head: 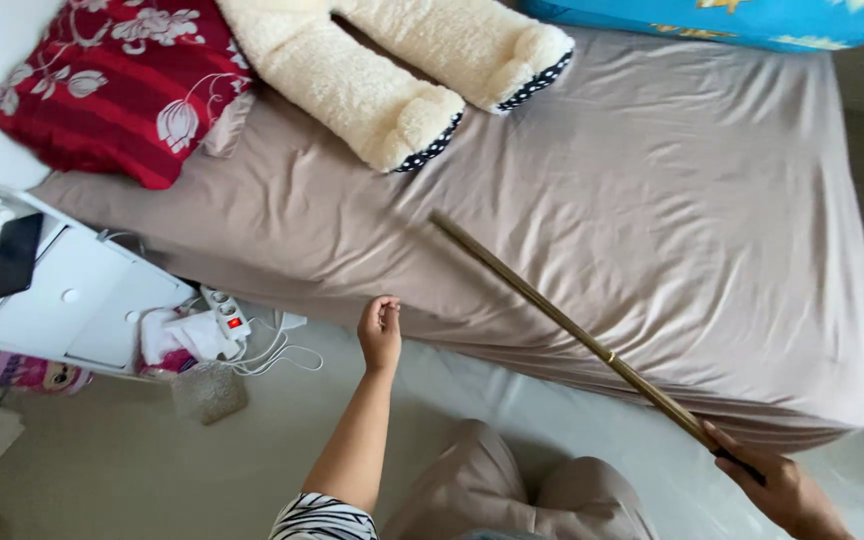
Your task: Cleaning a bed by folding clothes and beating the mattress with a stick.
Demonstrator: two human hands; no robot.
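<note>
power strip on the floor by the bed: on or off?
On. The rocker switch on the white power strip glows red, and a white cable runs from it. Neither the left hand nor the right hand touches it.

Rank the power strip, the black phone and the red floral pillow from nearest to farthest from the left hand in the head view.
From the left hand:
1. Power strip, on the floor just to its left.
2. Red floral pillow, up at the bed's corner.
3. Black phone, far left on the white shelf.

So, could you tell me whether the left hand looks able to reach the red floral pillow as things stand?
Probably not without leaning in. The left hand hangs empty at the mattress edge, while the red floral pillow lies far off at the bed's head. Nothing blocks the way.
</note>
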